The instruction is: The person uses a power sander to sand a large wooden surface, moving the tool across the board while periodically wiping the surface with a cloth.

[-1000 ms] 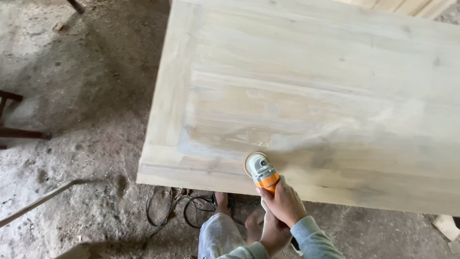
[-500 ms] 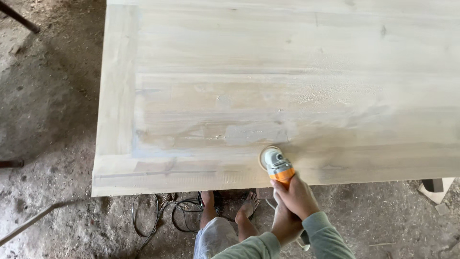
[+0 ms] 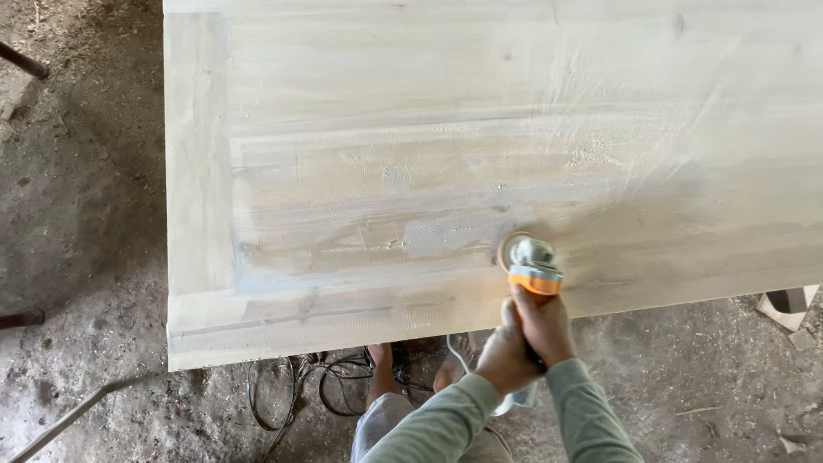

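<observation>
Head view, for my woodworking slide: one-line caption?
Both hands, right hand ahead of left hand, press an orange sander onto a pale wooden panel.

Both arms wear long sleeves of a soft grey-green knit, the left sleeve (image 3: 437,420) and the right sleeve (image 3: 587,416) ending in snug cuffs at the wrists. Light grey trousers (image 3: 373,433) cover the legs. The feet (image 3: 381,360) are bare.
</observation>
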